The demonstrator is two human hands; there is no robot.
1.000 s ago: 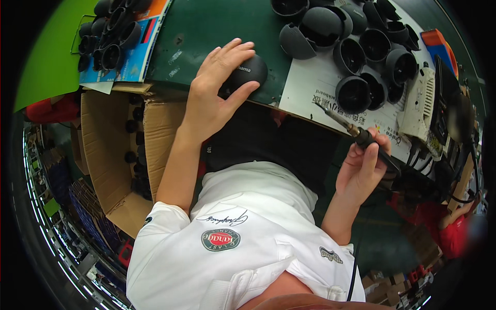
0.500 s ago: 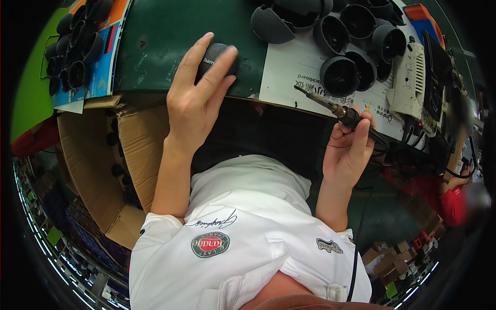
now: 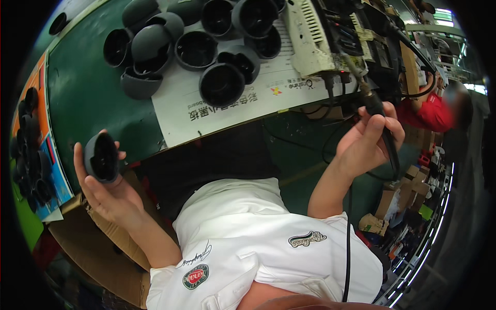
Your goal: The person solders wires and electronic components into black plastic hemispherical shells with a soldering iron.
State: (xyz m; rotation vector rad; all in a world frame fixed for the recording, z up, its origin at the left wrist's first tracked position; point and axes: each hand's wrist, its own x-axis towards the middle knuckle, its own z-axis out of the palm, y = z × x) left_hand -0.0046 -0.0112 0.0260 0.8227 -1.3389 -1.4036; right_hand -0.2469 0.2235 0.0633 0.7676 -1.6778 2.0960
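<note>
A dark grey cup-shaped plastic shell (image 3: pixel 102 160) is held in my left hand (image 3: pixel 116 199), its hollow side toward me, near the front edge of the green table. My right hand (image 3: pixel 364 142) grips a soldering iron (image 3: pixel 375 106) by its black handle, tip pointing away from me. The tip reaches toward the dark stand beside a dirty white soldering station (image 3: pixel 309 44); whether it touches anything there I cannot tell. Several similar dark shells (image 3: pixel 222 85) stand clustered on a white printed sheet (image 3: pixel 181 111) between my hands, some with their hollows up.
More shells (image 3: pixel 31 144) lie on an orange and blue board at the left. Under the table edge stands an open cardboard box (image 3: pixel 82 235). A black cable (image 3: pixel 350 243) hangs down past my right arm. A person in red (image 3: pixel 434 111) is at the far right.
My view has swung to the right. My left hand has picked the shell up off the table and turned its hollow side toward me. My right hand has brought the iron to the station.
</note>
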